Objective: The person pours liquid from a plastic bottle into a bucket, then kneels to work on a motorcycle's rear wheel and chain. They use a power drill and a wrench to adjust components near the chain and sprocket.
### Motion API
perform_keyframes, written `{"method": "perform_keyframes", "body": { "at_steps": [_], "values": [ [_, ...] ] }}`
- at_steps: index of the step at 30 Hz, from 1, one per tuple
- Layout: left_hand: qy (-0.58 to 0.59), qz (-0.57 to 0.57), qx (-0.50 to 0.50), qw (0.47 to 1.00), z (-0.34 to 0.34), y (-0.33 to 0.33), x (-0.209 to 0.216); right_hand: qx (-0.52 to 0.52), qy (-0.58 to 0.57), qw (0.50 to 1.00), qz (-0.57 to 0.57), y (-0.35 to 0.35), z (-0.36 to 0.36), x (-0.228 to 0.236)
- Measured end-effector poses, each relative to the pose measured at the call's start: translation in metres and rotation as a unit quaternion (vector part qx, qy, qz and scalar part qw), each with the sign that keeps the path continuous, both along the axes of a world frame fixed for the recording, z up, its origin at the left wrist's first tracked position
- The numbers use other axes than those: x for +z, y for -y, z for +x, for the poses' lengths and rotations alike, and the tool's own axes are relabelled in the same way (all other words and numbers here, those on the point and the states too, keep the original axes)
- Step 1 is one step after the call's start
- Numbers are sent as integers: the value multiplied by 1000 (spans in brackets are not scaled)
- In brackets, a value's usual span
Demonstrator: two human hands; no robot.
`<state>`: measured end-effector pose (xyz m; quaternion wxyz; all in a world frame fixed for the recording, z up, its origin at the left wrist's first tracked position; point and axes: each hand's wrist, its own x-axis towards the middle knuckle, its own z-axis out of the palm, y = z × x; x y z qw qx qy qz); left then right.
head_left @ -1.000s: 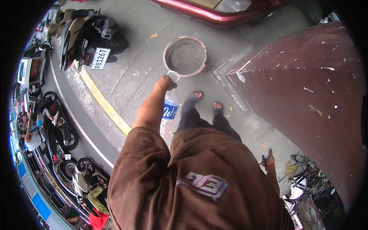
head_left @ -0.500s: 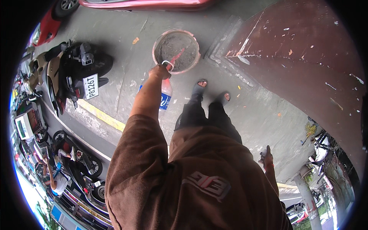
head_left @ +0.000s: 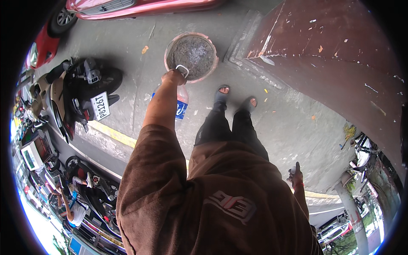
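My left hand (head_left: 173,77) is closed on a large clear plastic bottle (head_left: 182,95) with a blue label and pinkish contents. A white loop handle (head_left: 182,69) shows beside the fingers. The bottle is held at the near rim of a round pot (head_left: 214,63) filled with grey, earth-like material (head_left: 187,53). A shiny whitish patch glistens on that fill. The bottle's mouth is hidden by my hand. Low at my right side, my right hand (head_left: 296,175) is closed around a small pale round thing, too small to name, with one finger extended.
A maroon wall or pillar base (head_left: 323,63) rises on the right. Parked motorcycles, including a brown one (head_left: 59,93), stand at left, and a red car (head_left: 144,9) is beyond the pot. A yellow-painted kerb (head_left: 112,134) runs along the left. Plants (head_left: 349,131) and clutter lie at right.
A red streak seen over the pot's fill has gone, and a shiny patch shows there now. The view has shifted slightly; more of the red car shows. Both hands keep their hold.
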<state>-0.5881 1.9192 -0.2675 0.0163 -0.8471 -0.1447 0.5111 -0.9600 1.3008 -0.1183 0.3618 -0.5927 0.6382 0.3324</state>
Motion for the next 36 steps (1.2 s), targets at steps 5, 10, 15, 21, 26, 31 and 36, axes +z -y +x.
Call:
{"method": "perform_keyframes", "body": {
  "at_steps": [5,10,15,21,26,31,36],
  "values": [
    [-7,3,-18,1000,3,0,-7,-11,2,1000,9,-9,-7,-6],
    [-18,14,-33,999,14,2,-11,-12,-2,1000,14,-16,-14,-7],
    [-75,38,-84,993,34,9,1,-27,-4,1000,6,-23,-20,-7],
    [-60,58,-134,987,48,17,20,-68,27,997,10,-30,-27,-14],
    [-47,76,-167,982,46,22,25,-83,57,995,25,-35,-33,-25],
    [-46,96,-203,973,43,26,30,-74,73,994,32,-35,-36,-33],
    [-17,98,-231,968,47,27,31,-71,75,994,24,-35,-35,-35]
  ]
}}
